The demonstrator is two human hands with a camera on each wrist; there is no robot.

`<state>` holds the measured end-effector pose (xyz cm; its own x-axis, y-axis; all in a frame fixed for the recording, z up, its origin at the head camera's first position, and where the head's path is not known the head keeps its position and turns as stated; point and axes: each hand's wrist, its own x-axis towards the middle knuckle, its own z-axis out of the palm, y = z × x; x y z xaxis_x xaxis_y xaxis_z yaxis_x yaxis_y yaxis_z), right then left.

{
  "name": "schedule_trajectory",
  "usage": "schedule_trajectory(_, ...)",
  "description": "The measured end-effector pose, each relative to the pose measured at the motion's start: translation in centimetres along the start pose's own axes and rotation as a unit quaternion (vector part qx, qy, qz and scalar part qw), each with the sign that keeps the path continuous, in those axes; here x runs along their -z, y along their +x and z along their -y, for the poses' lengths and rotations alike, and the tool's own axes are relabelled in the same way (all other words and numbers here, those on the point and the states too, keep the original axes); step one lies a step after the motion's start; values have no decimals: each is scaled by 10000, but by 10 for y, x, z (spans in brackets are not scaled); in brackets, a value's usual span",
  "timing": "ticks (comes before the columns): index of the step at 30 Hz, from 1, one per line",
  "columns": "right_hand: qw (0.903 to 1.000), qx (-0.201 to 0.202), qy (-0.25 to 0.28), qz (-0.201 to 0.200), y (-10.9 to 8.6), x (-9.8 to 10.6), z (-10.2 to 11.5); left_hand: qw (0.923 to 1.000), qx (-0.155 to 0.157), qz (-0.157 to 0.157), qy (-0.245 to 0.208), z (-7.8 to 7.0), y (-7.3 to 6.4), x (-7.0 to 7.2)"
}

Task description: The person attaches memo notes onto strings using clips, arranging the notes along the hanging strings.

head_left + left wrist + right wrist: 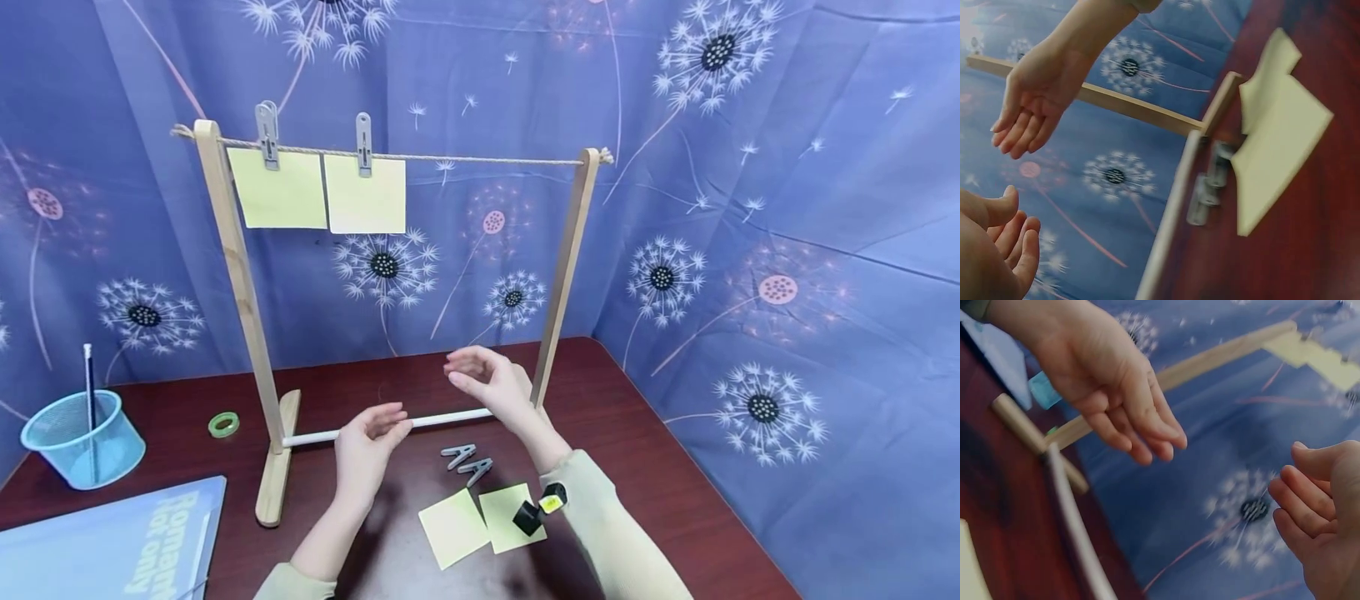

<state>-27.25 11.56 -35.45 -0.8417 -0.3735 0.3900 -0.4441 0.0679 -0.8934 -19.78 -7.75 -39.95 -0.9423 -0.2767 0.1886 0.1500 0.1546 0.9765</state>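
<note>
Both hands hover over the table with nothing in them, fingers loosely bent. In the head view the left hand (365,450) is near the white rod (450,417) at the base of the wooden stand; the right hand (495,387) is higher, by the right post (566,283). Two yellow paper sheets, a left one (276,190) and a right one (366,196), hang from the twine (480,158) by grey clips (363,143). Below the hands lie two loose grey clips (475,471) and two more yellow sheets (453,529), their edges meeting.
A blue mesh cup (82,442) holding a pencil (90,387) stands at the left. Green tape (223,425) lies beside the stand's left foot (276,467). A pale blue folder (97,542) covers the front left. A dandelion-print curtain (480,275) hangs behind.
</note>
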Motion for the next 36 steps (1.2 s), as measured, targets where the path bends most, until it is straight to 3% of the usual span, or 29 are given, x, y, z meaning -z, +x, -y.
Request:
schedule_trajectory(8,9983,-572,-74,-10,-26,5,-35,9982,-114,158,570,29,-10,-5)
schedule_trajectory(15,9939,-1029,-369,132,-40,5,-59,9923,306,761,925,41,-19,-9)
schedule_trajectory(22,9882,-1075,-900,614,-37,5,-78,9819,541,1346,1218,46,-21,-8)
schedule_trajectory(28,9821,-1039,-1404,698,-43,2,-85,9690,478,1860,1556,54,-26,-10)
schedule_trajectory(36,9774,-971,-1629,936,-50,0,-93,9497,386,2334,2051,58,-34,-12)
